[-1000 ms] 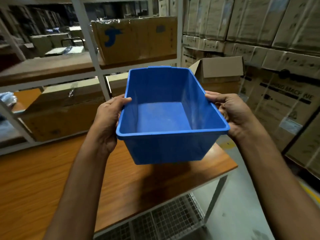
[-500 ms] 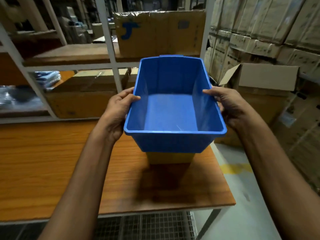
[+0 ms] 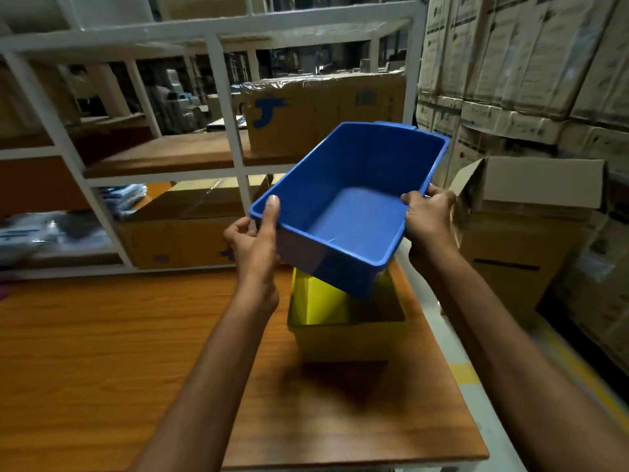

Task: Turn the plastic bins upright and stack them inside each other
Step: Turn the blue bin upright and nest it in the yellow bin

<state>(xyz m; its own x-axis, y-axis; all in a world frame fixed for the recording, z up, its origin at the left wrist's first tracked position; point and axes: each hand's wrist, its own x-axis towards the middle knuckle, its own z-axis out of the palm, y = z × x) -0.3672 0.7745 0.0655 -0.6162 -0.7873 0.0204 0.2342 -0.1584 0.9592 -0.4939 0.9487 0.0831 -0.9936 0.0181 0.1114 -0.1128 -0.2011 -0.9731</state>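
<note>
I have both hands, left (image 3: 253, 245) and right (image 3: 429, 221), clenched on the blue bin's (image 3: 343, 202) rims; it looks light, stiff, slick; yellow bin (image 3: 347, 330) sits below my grip.

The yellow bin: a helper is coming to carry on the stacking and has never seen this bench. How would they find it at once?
Find the wooden table before the white shelving. Near its right edge stands the yellow bin, upright and open-topped. It is the only yellow thing there, directly beneath the tilted blue bin held in both hands.
</note>
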